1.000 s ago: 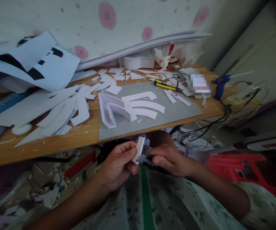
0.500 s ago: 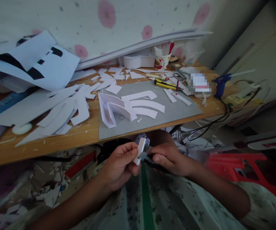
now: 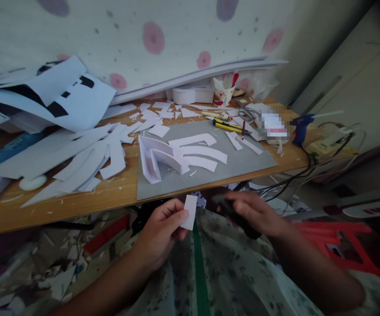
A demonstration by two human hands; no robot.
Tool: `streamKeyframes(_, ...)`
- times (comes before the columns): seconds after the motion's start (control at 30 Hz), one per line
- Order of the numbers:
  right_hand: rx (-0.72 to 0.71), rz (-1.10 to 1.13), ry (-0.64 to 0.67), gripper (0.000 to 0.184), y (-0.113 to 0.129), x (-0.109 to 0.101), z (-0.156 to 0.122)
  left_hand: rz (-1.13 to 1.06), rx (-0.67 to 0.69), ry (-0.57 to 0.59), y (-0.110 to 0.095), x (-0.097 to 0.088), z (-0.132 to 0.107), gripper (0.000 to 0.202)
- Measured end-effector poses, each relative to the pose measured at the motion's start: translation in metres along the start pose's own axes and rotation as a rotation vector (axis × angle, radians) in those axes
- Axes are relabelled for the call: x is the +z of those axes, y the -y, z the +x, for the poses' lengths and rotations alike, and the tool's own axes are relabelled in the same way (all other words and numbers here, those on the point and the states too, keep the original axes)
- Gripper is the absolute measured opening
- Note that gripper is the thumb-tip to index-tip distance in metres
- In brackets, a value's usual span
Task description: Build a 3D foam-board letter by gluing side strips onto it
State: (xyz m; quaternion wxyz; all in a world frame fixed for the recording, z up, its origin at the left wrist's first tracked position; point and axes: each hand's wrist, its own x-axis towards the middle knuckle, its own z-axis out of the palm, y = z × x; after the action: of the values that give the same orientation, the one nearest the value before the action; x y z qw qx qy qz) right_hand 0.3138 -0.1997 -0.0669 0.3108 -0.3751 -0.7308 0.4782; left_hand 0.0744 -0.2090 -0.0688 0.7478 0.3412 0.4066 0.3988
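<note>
Below the desk's front edge, my left hand (image 3: 161,228) pinches a small white foam-board piece (image 3: 190,212), held upright between thumb and fingers. My right hand (image 3: 254,213) is to its right, blurred by motion, its fingers wrapped round a dark-handled cutter (image 3: 234,213). The blade is off the piece. On the grey cutting mat (image 3: 242,160) lies a white foam-board letter shape (image 3: 163,153) with curved strips beside it.
The wooden desk (image 3: 110,193) carries white offcut strips (image 3: 87,160), printed sheets (image 3: 54,96), a yellow utility knife (image 3: 227,127), scissors (image 3: 245,113), a paper cup (image 3: 223,93) and a blue glue gun (image 3: 300,127). Cables hang at the right edge. A red stool (image 3: 338,241) stands at the right. Scraps litter the floor.
My right hand has pulled the cutter away from the foam piece, up and to the right. The left hand has turned the piece flat toward me. The view tilted slightly.
</note>
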Motion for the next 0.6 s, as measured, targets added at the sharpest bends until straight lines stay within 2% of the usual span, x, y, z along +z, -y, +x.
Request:
streamKeyframes(0.07, 0.104, -0.198, -0.248, 0.045, -0.010, -0.027, 0.001, 0.099, 0.064, -0.017, 0.000, -0.003, 0.000, 0.026)
streamKeyframes(0.13, 0.204, -0.559, -0.407, 0.038, -0.022, -0.055, 0.009, 0.160, 0.077, -0.032, -0.001, -0.005, -0.001, 0.026)
streamKeyframes(0.23, 0.475, -1.039, -0.365, 0.037, -0.037, -0.087, 0.028, 0.189, 0.056, -0.034, -0.004, -0.007, -0.001, 0.027)
streamKeyframes(0.33, 0.648, -1.213, -0.362, 0.037, -0.047, -0.104, 0.044, 0.215, 0.075, -0.043, -0.006, -0.008, -0.003, 0.027)
streamKeyframes(0.43, 0.659, -1.260, -0.417, 0.035, -0.051, -0.109, 0.050, 0.295, 0.141, -0.079, -0.010, -0.013, -0.004, 0.026)
streamKeyframes(0.5, 0.623, -1.297, -0.484, 0.037, -0.047, -0.103, 0.051, 0.389, 0.208, -0.114, -0.012, -0.020, -0.004, 0.024)
streamKeyframes(0.53, 0.551, -1.295, -0.544, 0.038, -0.042, -0.097, 0.052, 0.447, 0.248, -0.135, -0.013, -0.023, -0.004, 0.024)
streamKeyframes(0.6, 0.276, -1.181, -0.656, 0.038, -0.026, -0.076, 0.057, 0.575, 0.332, -0.174, -0.015, -0.030, -0.002, 0.021)
